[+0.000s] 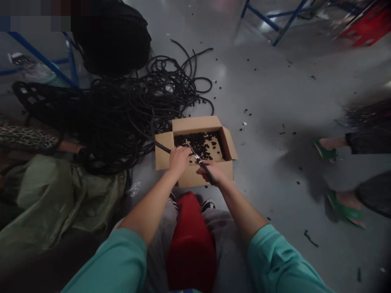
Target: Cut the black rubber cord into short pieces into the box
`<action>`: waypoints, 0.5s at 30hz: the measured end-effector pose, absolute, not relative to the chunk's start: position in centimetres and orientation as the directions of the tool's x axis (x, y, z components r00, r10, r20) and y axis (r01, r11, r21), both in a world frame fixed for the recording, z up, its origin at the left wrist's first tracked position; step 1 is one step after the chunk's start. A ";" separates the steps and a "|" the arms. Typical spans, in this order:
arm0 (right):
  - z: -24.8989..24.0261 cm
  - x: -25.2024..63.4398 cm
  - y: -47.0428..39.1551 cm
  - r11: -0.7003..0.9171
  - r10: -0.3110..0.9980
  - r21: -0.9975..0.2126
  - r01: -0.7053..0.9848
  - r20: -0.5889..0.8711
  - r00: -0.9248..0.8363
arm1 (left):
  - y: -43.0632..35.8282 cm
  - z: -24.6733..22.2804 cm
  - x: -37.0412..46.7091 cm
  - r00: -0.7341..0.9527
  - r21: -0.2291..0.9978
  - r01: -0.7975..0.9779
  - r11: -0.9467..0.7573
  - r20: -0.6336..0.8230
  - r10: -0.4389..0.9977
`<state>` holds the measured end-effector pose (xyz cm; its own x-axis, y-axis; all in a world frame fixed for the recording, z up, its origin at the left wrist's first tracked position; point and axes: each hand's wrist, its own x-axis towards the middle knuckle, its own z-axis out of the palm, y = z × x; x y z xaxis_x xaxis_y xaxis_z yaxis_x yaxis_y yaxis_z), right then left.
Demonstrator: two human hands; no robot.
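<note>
My left hand (180, 159) is closed around a black rubber hose (161, 147) over the left side of an open cardboard box (195, 125). From that hand the hose runs back to a large tangled heap of the same black hose (134, 95). In my right hand (215, 173) is a pair of scissors (201, 163) with dark handles, its blades pointing up and left beside my left fingertips. Whether the blades touch the hose cannot be made out. Many short black cut pieces (198, 142) lie inside the box.
A green sack (70, 187) and another person's leg (27, 136) are at the left. A black bag (113, 38) stands behind the heap. Green shoes (346, 207) of another person show at right. Blue metal legs (275, 24) stand at the back. Small black bits dot the floor.
</note>
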<state>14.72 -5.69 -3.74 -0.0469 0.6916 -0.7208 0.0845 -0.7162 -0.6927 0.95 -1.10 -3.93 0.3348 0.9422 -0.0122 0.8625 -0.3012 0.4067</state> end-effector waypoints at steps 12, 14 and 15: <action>-3.8 15.4 -5.9 -0.776 0.631 -0.600 -0.198 -0.724 -0.280 | -0.8 -4.1 1.0 0.267 0.519 0.825 -0.223 -0.011 0.964; -3.9 15.5 -6.0 -0.786 0.618 -0.554 -0.274 -0.703 -0.351 | -0.8 -4.2 1.0 0.249 0.556 0.805 -0.209 0.004 0.969; -3.9 15.6 -6.0 -0.793 0.610 -0.527 -0.306 -0.694 -0.383 | -0.8 -4.3 0.9 0.240 0.578 0.791 -0.203 0.012 0.971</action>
